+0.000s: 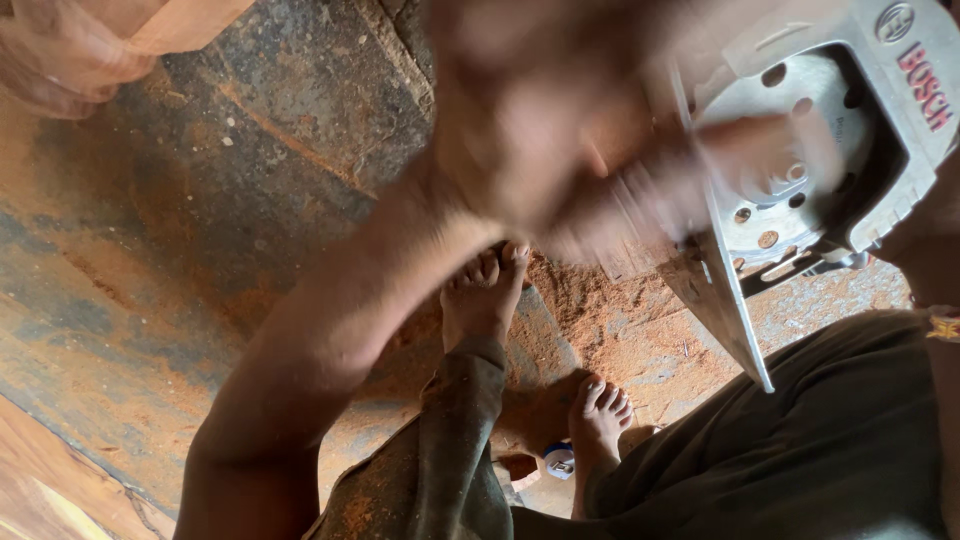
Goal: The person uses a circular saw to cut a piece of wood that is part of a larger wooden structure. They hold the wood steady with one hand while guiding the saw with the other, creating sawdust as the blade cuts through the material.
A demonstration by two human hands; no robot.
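Note:
A circular saw [850,110] with a silver guard and a round, holed blade [790,175] is held up at the top right, its flat base plate [725,300] pointing down. My left hand [560,140] is blurred by motion at top centre, and its fingers reach across the blade's face near the hub. My left forearm [330,330] runs up from the bottom left. My right hand [925,240] is mostly hidden behind the guard at the right edge and carries the saw. A banded wrist [945,325] shows below it.
My bare feet [485,290] [600,420] stand on a rough floor [200,230] covered in reddish sawdust. A small blue and white round object [560,460] lies by the right foot. A wooden board [40,490] lies at bottom left, pale cloth [70,50] at top left.

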